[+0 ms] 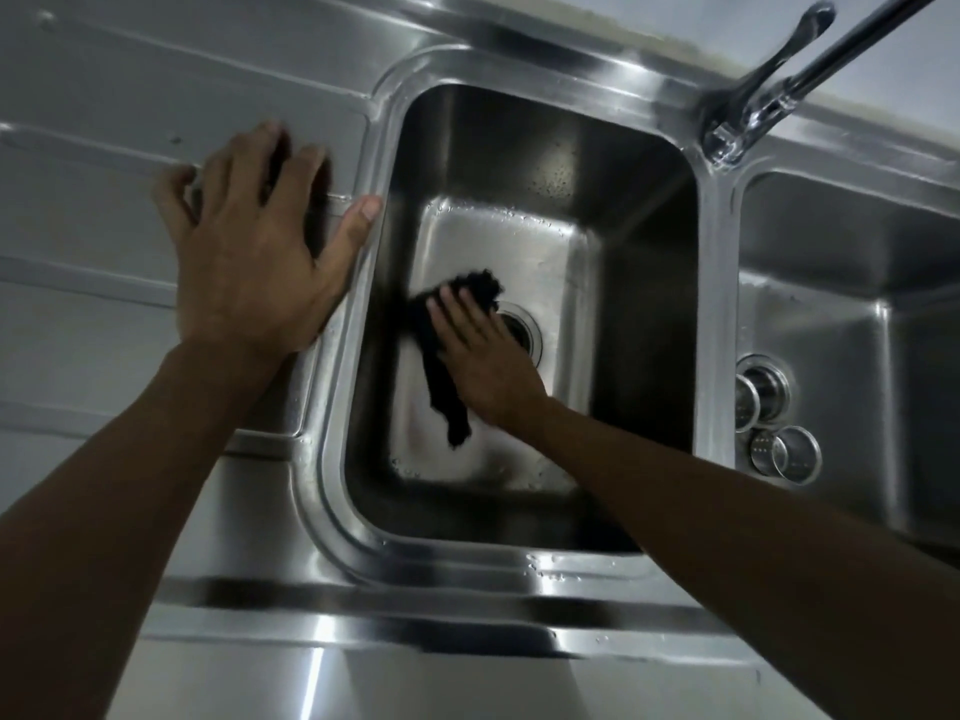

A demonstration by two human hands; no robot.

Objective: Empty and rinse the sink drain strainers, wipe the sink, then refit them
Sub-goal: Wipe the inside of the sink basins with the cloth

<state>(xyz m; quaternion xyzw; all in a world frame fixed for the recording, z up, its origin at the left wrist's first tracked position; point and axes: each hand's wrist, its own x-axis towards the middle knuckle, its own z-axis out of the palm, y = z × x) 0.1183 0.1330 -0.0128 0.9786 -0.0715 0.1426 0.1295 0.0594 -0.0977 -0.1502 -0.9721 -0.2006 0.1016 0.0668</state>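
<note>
Just left of the drain (525,332), on the floor of the sink (639,304), the right hand (480,356) presses a dark cloth (449,413) against the steel. Its grip is apart: the fingers lie straight on the cloth and push it flat; they do not clutch it. Well left of the drain, up on the table (104,174) beside the sink's rim, the left hand (254,262) rests with fingers spread, holding nothing, seemingly as a brace.

The drain stands open with no strainer in it, and the hand partly covers it. Both strainers (761,392) lie well right of the drain, in the other basin (831,314), against its near-left side. The tap (769,90) stands beyond and right of the drain.

The step in hand looks like the wipe, with the refit yet to come. To do it well, the palm should stay flat so the whole cloth bears on the steel, and the strokes should overlap, running from the walls and corners in toward the drain. Droplets show beyond the drain and along the floor's near edge, so those parts likely need a pass. A loose tail of cloth trails toward the person; bunching it under the palm would stop it dragging or slipping into the open drain.
</note>
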